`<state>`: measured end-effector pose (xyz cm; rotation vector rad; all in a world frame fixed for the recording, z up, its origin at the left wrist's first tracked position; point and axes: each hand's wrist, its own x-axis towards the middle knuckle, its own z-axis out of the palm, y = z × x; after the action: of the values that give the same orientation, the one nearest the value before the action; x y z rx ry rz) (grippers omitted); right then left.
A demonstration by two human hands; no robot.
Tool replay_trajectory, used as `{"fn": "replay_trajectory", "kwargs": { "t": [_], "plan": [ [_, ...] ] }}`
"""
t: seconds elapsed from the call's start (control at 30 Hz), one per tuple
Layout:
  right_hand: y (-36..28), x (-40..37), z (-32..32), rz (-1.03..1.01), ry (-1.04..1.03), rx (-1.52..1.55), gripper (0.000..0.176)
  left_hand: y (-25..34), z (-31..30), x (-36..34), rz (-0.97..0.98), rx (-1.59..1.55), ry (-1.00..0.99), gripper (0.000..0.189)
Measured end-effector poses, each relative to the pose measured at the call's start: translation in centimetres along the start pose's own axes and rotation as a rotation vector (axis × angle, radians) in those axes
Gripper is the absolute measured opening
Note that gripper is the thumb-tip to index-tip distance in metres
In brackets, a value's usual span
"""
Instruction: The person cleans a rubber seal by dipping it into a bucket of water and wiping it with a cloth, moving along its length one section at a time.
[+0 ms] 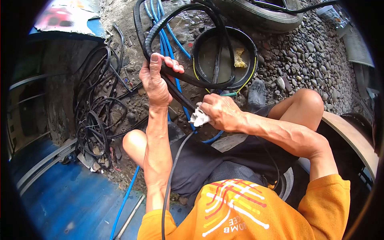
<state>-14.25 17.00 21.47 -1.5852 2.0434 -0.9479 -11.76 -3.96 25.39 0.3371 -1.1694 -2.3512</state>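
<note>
A long black rubber inner tube [182,97] loops up from my lap and down into a round basin of murky water. My left hand [158,82] is wrapped around the tube, with the thumb uppermost. My right hand [224,112] is closed on a crumpled white cloth [199,117], which is pressed against a lower stretch of the tube. The black basin [196,66] stands just beyond my hands, and a yellow sponge [240,58] sits inside it. Close to my right knuckles lies a green object [229,95] whose kind I cannot make out.
A tyre [266,20] lies behind the basin. Blue hoses [165,40] run along the ground by my left hand. Tangled black cables [96,128] are heaped to the left, near a blue panel [68,196]. Pebbles [300,60] cover the ground at the right.
</note>
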Motion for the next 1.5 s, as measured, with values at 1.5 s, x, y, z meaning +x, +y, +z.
{"fn": "replay_trajectory", "kwargs": {
  "t": [1.5],
  "plan": [
    [2.2, 2.0, -3.3, -0.125, 0.262, 0.496, 0.019, -0.1, 0.0, -1.5, -0.221, 0.029, -0.118, 0.026]
  ]
}}
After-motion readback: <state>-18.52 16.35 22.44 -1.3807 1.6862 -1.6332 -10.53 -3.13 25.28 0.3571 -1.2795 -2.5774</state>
